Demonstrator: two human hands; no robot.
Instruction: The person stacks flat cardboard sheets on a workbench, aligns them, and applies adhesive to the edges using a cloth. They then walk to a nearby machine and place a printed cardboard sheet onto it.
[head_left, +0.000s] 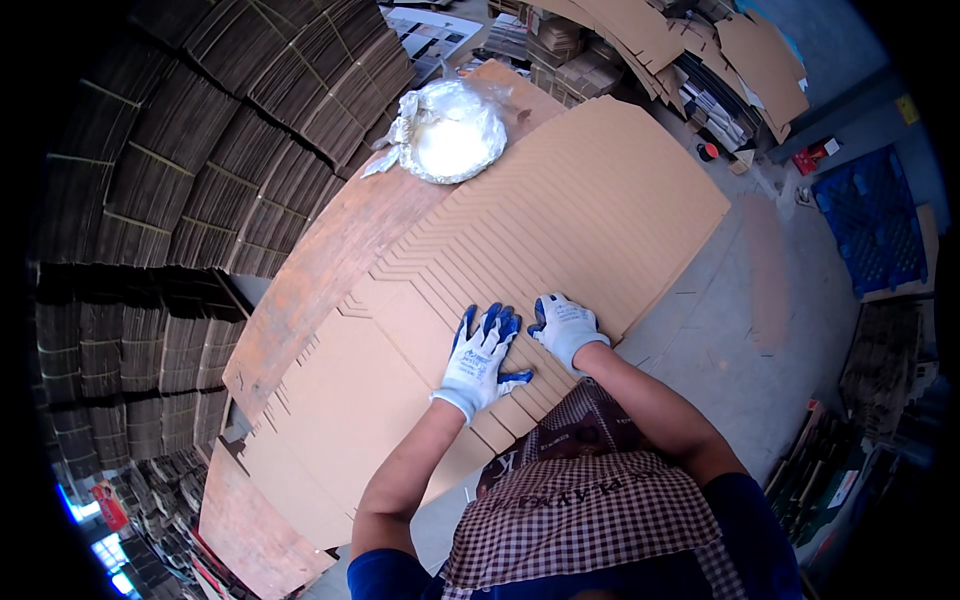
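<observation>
Many flat brown cardboard sheets (560, 215) lie fanned out in overlapping steps across a wooden board in front of me. My left hand (482, 355), in a white glove with blue fingers and palm, rests on the sheets with its fingers spread and its thumb pointing right. Just right of it, my right hand (565, 328) wears a matching glove. Its fingers are bent and closed at the stepped sheet edges, and they seem to grip a sheet there; its fingertips are partly hidden.
A basin wrapped in shiny plastic (450, 135) stands on the board's (340, 240) far part. Strapped stacks of folded cardboard (230, 150) rise at the left. A blue pallet (872, 225) leans at the right, and loose cardboard pieces (765, 65) lie piled at the far right.
</observation>
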